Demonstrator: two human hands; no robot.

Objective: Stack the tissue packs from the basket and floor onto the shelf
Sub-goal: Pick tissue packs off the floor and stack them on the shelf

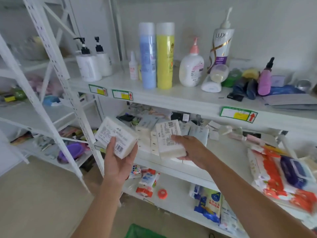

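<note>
My left hand (118, 162) grips a white tissue pack (116, 136) with a barcode, held tilted in the air in front of the white shelf upright. My right hand (190, 150) holds a second white tissue pack (169, 138) at the front of the middle shelf (228, 152), just above a stack of white tissue packs (146, 140) that lies there. A green basket corner (139, 231) shows at the bottom edge; what it holds is hidden.
The top shelf carries pump bottles (92, 64), a blue can (147, 55), a yellow can (165, 55) and a Lux bottle (221, 47). Red and purple wipe packs (281, 174) lie on the middle shelf's right. Snack bags (209, 205) sit on the bottom shelf. A second rack (42, 93) stands left.
</note>
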